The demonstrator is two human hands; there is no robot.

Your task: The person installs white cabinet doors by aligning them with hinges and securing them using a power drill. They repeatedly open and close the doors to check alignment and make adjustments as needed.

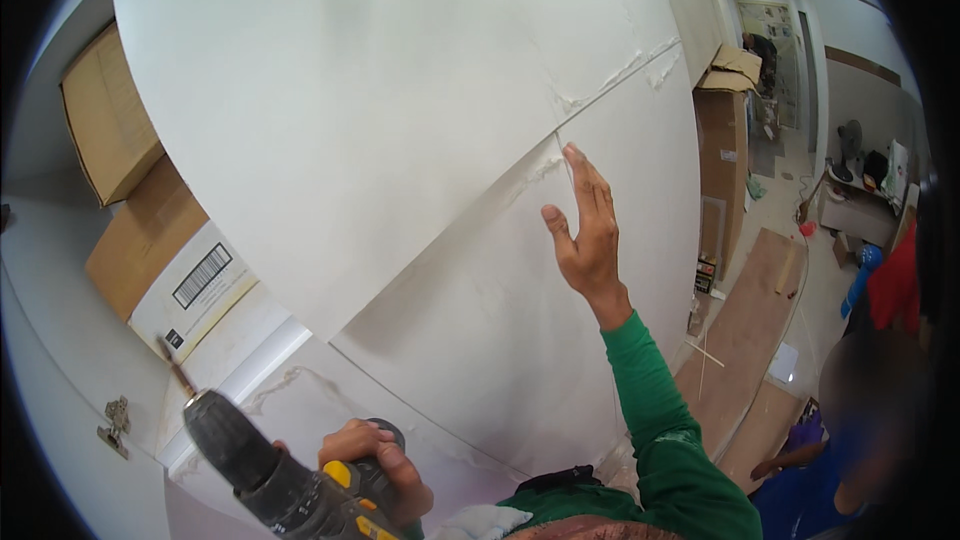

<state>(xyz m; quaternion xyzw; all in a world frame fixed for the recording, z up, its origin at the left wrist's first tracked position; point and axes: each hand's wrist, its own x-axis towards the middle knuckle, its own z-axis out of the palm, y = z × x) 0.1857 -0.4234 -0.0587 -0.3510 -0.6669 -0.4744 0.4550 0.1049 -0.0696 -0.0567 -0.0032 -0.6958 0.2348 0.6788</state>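
Observation:
My left hand [390,465] is closed round a black-and-yellow cordless drill [275,475] at the lower left, its bit [178,370] angled up and leftward. My right hand [585,235], at the end of a green sleeve, is open with fingers extended against or just over the white panels, near the seam where a large upper panel [350,110] meets a lower panel [480,290]. Ragged pale residue marks the panels along the seams. Behind the upper panel's left edge, cardboard [150,225] and a white labelled carton [205,290] show.
A white door [55,340] with a metal hinge is at far left. A person in blue [810,480] is close at lower right; another [762,65] bends down the corridor. Cardboard [720,170], long boards [740,315] and a fan [848,150] stand or lie on the right.

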